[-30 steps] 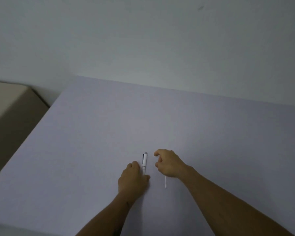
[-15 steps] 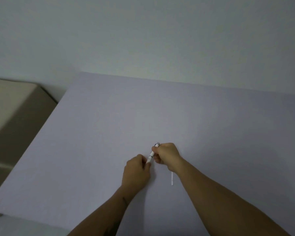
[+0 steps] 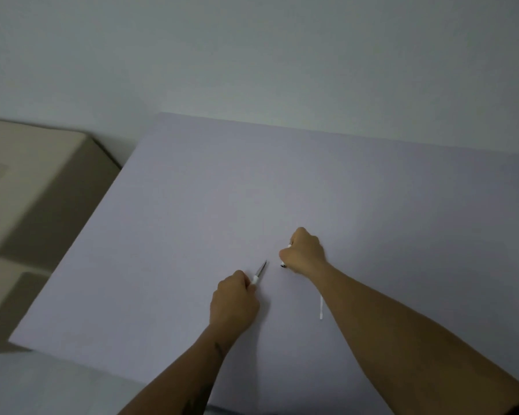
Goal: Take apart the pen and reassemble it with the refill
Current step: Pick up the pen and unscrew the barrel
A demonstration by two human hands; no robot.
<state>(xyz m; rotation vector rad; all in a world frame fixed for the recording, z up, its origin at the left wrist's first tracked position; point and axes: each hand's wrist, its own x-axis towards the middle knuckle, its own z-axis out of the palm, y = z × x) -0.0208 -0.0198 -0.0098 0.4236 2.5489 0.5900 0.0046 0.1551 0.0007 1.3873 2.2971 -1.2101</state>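
Note:
The pen is in two pieces. My left hand [image 3: 233, 298] grips the pen body [image 3: 259, 273], whose tapered tip end sticks out up and to the right. My right hand [image 3: 304, 251] is closed around the pen cap [image 3: 283, 264]; only its dark open end and a bit of white at the top show. The two pieces are a short gap apart above the pale lilac table [image 3: 222, 190]. A thin white refill [image 3: 321, 308] lies on the table beside my right forearm, partly hidden by it.
A beige block-like piece of furniture [image 3: 42, 181] stands left of the table, lower than its top. A plain white wall [image 3: 252, 55] rises behind the table's far edge. The table's near left corner is at the lower left.
Both hands took hold of the pen where it lay, then pulled apart: the cap went right in my right hand, the body stayed in my left. The camera view shifted left.

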